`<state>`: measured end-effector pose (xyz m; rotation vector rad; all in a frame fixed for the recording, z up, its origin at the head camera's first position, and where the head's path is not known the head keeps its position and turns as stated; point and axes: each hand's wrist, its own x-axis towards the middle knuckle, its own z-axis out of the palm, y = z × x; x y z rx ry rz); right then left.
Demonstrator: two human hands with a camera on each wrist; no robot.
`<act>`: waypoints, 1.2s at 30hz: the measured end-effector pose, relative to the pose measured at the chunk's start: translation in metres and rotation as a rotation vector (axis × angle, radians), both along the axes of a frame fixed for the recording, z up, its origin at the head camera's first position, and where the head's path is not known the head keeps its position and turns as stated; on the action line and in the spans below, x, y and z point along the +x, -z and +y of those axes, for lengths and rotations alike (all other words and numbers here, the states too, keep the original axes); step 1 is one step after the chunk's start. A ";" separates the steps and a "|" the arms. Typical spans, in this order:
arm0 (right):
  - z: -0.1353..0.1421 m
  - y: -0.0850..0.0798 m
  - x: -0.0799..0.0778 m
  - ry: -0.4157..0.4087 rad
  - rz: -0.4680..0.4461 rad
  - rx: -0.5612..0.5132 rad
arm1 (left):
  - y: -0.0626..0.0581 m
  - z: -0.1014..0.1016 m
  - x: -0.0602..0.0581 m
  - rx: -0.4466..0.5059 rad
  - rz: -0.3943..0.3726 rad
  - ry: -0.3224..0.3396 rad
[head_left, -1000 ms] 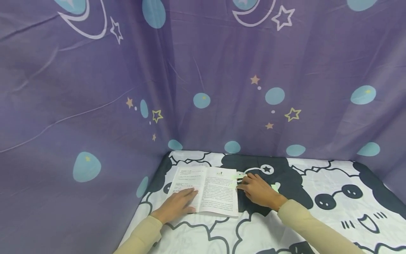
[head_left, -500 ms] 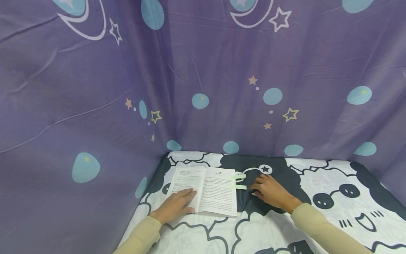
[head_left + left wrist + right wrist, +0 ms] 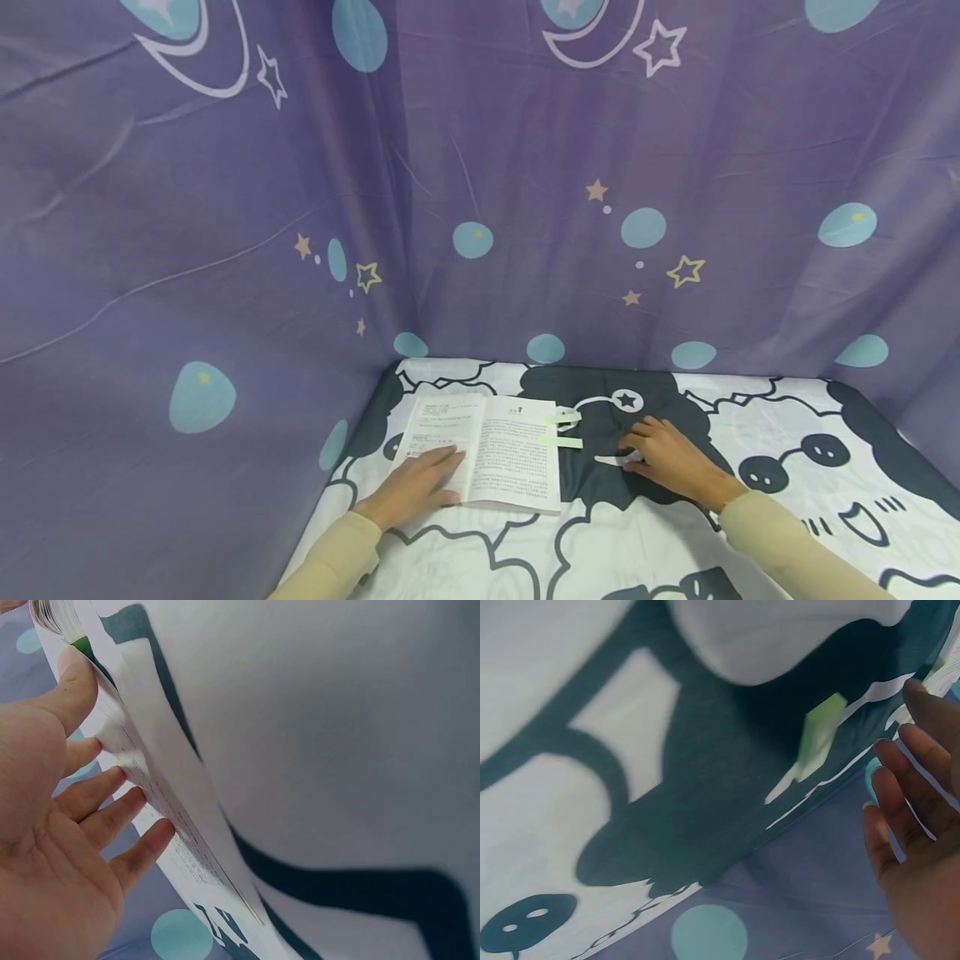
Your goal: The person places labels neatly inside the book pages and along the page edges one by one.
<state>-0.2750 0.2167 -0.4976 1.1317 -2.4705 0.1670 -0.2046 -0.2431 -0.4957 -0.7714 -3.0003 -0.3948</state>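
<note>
An open book (image 3: 517, 467) lies on the patterned cloth, its pages printed with small text. Two pale green sticky strips (image 3: 567, 442) jut from its right page edge. My left hand (image 3: 412, 487) rests on the left page with loosely straight fingers; in the left wrist view its fingertips (image 3: 166, 825) touch the paper and the thumb lies at the book's lower edge. To the right of the book, my right hand (image 3: 671, 458) hovers over the dark print, fingers relaxed and holding nothing. A small pale green pad (image 3: 823, 735) lies apart from its fingers in the right wrist view; in the head view I cannot see it.
A white cloth (image 3: 450, 567) with black cartoon sheep print covers the surface. Purple curtains (image 3: 517, 167) with stars and moons hang along the left and back edges.
My right hand has drawn away from the sticky strips at the page edge and moved right, leaving both in plain sight. The left hand has stayed on the left page.
</note>
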 end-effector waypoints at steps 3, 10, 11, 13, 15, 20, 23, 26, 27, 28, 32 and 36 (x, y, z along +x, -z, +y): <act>0.009 0.002 0.001 0.005 -0.011 0.007 | 0.000 0.000 0.000 -0.010 -0.007 -0.005; 0.024 0.001 0.008 0.035 -0.069 0.011 | -0.001 0.000 -0.001 -0.007 -0.003 0.000; 0.026 0.001 0.009 0.039 -0.080 0.011 | -0.001 0.000 -0.001 -0.004 -0.002 0.002; 0.030 0.002 0.011 0.043 -0.087 0.016 | -0.001 0.000 -0.001 -0.002 0.003 0.007; 0.033 0.003 0.012 0.044 -0.084 0.022 | -0.001 0.000 -0.001 -0.002 0.006 0.009; 0.038 0.005 0.010 0.026 -0.058 0.026 | -0.001 0.000 0.000 0.006 0.003 0.004; 0.040 0.005 0.009 0.015 -0.051 0.021 | -0.002 0.000 0.000 0.012 -0.005 0.000; 0.043 0.006 0.008 0.036 -0.063 0.026 | -0.003 0.000 0.000 0.016 -0.012 -0.001; 0.044 0.006 0.008 0.047 -0.070 0.031 | -0.003 0.000 0.000 0.017 -0.012 0.001; 0.044 0.007 0.009 0.058 -0.079 0.035 | -0.003 0.000 0.000 0.015 -0.012 0.001; 0.046 0.010 0.009 0.070 -0.094 0.028 | -0.003 0.000 0.000 0.009 -0.015 0.005; 0.047 0.012 0.008 0.013 -0.059 -0.015 | -0.002 0.000 0.000 0.006 -0.011 0.009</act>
